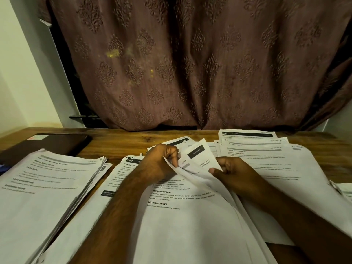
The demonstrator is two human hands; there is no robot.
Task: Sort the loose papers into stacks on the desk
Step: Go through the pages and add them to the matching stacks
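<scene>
Head view: left hand [162, 162] and right hand [231, 173] both pinch a curled sheet [198, 161], lifted above the middle pile [182, 221] at 6 o'clock. One stack [43, 185] lies at 9 o'clock, another stack [270, 161] at 3 o'clock on the wooden surface [118, 141]. Dark folder [57, 143] at 10 o'clock; curtain [190, 60] at 12.

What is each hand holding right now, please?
Left hand: pinching the lifted sheet.
Right hand: gripping the same sheet's lower edge.
</scene>
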